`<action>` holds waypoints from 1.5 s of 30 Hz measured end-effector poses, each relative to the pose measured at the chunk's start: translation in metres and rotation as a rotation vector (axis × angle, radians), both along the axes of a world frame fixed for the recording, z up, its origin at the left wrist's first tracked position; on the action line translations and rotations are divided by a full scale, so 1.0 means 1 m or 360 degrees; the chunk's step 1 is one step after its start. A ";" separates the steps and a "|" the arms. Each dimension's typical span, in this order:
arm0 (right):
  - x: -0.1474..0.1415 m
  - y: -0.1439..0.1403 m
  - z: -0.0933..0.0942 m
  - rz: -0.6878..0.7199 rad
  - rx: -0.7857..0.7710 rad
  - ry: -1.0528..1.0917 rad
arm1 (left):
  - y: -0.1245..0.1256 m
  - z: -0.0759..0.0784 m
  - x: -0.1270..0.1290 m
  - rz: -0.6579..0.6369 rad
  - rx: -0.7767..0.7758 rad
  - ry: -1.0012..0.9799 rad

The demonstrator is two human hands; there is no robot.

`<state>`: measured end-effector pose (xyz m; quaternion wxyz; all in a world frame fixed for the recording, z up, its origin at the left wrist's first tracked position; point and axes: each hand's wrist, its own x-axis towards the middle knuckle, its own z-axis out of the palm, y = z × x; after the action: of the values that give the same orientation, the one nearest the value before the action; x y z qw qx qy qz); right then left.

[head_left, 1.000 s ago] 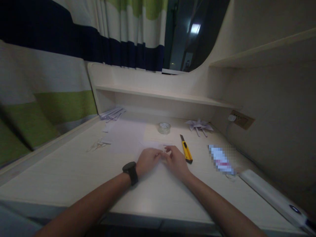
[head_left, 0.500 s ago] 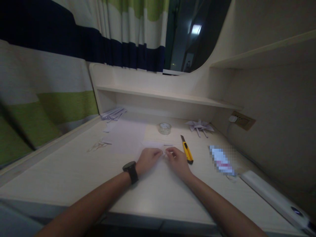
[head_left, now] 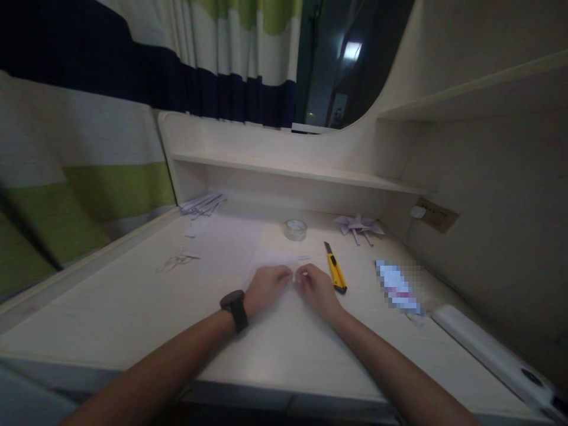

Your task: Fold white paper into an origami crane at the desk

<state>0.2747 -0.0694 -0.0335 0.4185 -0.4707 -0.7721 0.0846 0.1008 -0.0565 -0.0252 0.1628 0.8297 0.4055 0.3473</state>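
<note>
Both my hands rest close together on the pale desk [head_left: 110,307], fingertips nearly meeting over a small white piece of paper [head_left: 277,258]. My left hand [head_left: 265,288], with a black watch on its wrist, pinches the paper's near edge. My right hand [head_left: 316,288] pinches the same edge from the right. The part of the paper under my fingers is hidden. A yellow utility knife [head_left: 335,275] lies just right of my right hand.
A roll of clear tape [head_left: 295,229] stands behind the paper. A folded paper figure [head_left: 358,227] lies at the back right, paper strips [head_left: 202,204] at the back left, scraps [head_left: 176,259] at the left. A blurred packet [head_left: 398,287] and a white bar [head_left: 488,349] lie right.
My hands have drawn closer together over the paper, and the paper's far edge now lies flatter and further out beyond my fingers.
</note>
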 end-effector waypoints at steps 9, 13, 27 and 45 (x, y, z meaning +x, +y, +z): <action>0.006 0.000 0.006 0.0206 -0.0107 0.0052 | 0.001 0.000 -0.002 -0.0055 -0.0012 -0.0063; 0.004 -0.001 0.005 0.0329 -0.0238 0.0201 | -0.001 0.003 -0.001 -0.0057 -0.0013 -0.0074; 0.006 0.002 0.002 0.0204 -0.0069 0.0026 | 0.002 0.003 0.000 -0.0089 -0.0088 -0.0083; 0.004 0.000 0.004 0.0204 -0.0011 -0.0033 | 0.050 0.021 -0.011 0.0339 -0.0005 0.0201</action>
<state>0.2789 -0.0693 -0.0290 0.4024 -0.4225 -0.8048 0.1091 0.0896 -0.0067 -0.0038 0.1003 0.8019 0.5013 0.3091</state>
